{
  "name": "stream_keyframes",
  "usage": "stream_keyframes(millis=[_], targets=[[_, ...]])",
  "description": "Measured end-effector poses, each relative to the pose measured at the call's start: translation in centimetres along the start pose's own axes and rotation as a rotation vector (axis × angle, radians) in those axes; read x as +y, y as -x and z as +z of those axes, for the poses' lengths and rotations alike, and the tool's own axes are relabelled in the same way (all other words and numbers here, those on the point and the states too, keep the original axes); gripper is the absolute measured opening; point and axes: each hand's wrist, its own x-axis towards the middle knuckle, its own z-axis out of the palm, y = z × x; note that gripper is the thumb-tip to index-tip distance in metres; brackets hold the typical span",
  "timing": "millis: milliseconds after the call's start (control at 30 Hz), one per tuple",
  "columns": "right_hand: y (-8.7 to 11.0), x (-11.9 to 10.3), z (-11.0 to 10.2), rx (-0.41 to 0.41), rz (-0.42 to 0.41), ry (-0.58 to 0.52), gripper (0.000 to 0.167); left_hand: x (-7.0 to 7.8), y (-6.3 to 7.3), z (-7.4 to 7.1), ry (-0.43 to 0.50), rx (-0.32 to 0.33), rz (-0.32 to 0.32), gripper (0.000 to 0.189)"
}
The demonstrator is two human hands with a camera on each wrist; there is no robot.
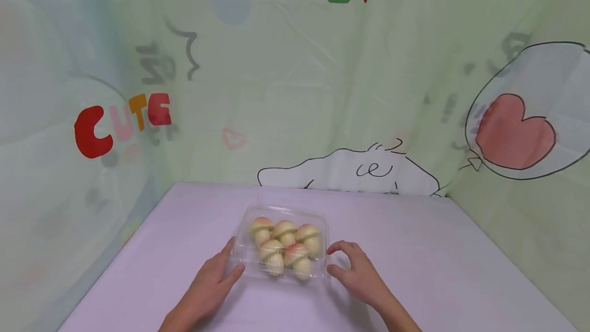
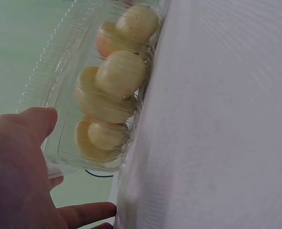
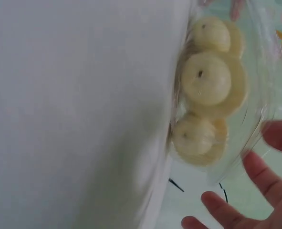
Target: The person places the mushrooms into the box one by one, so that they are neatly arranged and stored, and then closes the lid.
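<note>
A clear plastic clamshell box (image 1: 318,215) sits on the table in front of me, its lid down. Through its walls show several mushroom-shaped buns (image 1: 284,229) with cream stems and pinkish caps. My left hand (image 1: 209,281) is at the box's left edge, index finger along the side and thumb at the near corner. In the left wrist view its thumb (image 2: 43,121) touches the rim. On the opposite side, my right hand (image 1: 361,273) has thumb and index fingertips apart, close against the right edge. Its other fingers (image 3: 222,207) are spread below the rim.
A pale lilac cloth covers the table (image 1: 405,240). Printed curtains (image 1: 286,91) hang behind it and along both sides, with cartoon drawings, coloured letters and a heart balloon (image 1: 516,132).
</note>
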Motion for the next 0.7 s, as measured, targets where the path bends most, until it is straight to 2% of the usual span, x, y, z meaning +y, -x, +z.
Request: stream_keyframes(millis=[133, 267, 367, 433, 567, 700], targets=[[1.0, -0.4, 0.3, 0.024, 0.019, -0.008, 0.030, 0.1, 0.1, -0.1, -0.005, 0.004, 0.009, 0.074], [1.6, -0.6, 0.7, 0.031, 0.079, -0.048, 0.031, -0.1, 0.1, -0.1, 0.016, -0.021, -0.005, 0.074], [1.9, -0.8, 1.0, 0.037, 0.128, -0.082, 0.032, -0.1, 0.0, -0.2, 0.074, -0.042, -0.027, 0.072], [1.9, -0.9, 1.0, 0.049, 0.131, -0.094, 0.034, 0.0, -0.1, -0.4, 0.126, -0.042, -0.041, 0.067], [1.9, -1.0, 1.3, 0.055, 0.126, -0.110, 0.038, 0.4, -0.1, -0.7, 0.220, 0.004, -0.063, 0.057], [2.0, -1.0, 1.4, 0.060, 0.116, -0.132, 0.039, 0.8, -0.2, -0.8, 0.231, 0.091, -0.052, 0.047]])
